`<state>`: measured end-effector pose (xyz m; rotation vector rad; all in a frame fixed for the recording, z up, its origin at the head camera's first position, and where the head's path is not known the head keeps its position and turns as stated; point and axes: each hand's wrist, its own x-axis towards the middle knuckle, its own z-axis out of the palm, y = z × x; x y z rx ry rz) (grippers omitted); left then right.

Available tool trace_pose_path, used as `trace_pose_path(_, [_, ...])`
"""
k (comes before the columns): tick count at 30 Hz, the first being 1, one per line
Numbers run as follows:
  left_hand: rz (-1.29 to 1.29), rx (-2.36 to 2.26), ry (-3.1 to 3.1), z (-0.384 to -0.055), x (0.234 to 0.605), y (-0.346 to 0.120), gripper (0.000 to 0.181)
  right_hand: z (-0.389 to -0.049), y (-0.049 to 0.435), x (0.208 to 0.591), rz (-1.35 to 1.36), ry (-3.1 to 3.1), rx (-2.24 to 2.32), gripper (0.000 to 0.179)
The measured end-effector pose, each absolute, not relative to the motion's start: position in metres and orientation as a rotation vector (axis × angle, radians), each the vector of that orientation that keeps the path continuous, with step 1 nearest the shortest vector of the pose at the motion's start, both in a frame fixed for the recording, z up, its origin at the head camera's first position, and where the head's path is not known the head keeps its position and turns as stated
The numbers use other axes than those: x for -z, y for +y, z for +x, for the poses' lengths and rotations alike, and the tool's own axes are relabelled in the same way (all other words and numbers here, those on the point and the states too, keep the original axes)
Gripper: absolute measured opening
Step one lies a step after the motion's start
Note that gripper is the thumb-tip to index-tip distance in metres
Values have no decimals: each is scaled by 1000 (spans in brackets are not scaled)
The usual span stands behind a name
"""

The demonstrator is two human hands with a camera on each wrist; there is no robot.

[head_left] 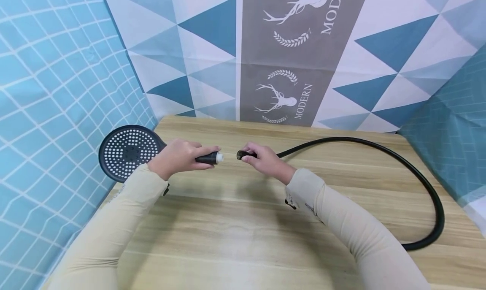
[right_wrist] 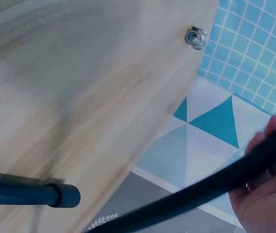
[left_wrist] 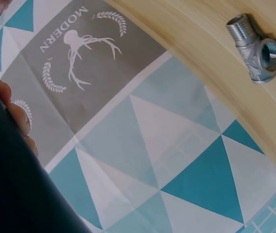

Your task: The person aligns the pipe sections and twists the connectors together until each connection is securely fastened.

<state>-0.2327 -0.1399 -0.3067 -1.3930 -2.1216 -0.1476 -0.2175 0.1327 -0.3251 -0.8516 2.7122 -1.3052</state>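
Note:
On the left of the head view, my left hand (head_left: pixel 180 155) grips the handle of a round black shower head (head_left: pixel 130 153) with a pale, dotted spray face. The handle's white threaded tip (head_left: pixel 220 158) points right, past the fingers. Facing it across a small gap, my right hand (head_left: pixel 268 161) pinches the end fitting (head_left: pixel 242 155) of a black shower hose (head_left: pixel 349 139). In the right wrist view the hose (right_wrist: pixel 191 194) runs under curled fingers. Its other end, a black cylindrical connector (right_wrist: pixel 62 195), shows at lower left there.
A silver threaded metal tee fitting (left_wrist: pixel 257 56) lies on the wooden table (head_left: pixel 228 247) near its edge. From the right hand the hose loops across the table's right side. Patterned panels (head_left: pixel 212 24) stand behind, blue tile-print sheeting (head_left: pixel 49 91) on the left.

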Motion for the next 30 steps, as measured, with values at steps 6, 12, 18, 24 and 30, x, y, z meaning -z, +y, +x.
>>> trace_pose_path(6, [-1411,164,-2099,-233,308,-133,48,-214,139,328,-857,2680,1396,15])
trace_pose_path(12, [-1418,142,-2130,-231,308,-123,49,-211,147,330,-1035,2652,1442,16])
trace_pose_path(18, [-1398,123,-2125,-231,307,-117,48,-204,148,332,-1079,2756,1392,16])
trace_pose_path(24, [-1388,120,-2110,-230,306,-115,47,-202,144,340,-1128,2873,1347,15])
trace_pose_path(30, [-1390,103,-2080,-231,304,-111,46,-202,145,339,-1127,2887,1364,16])
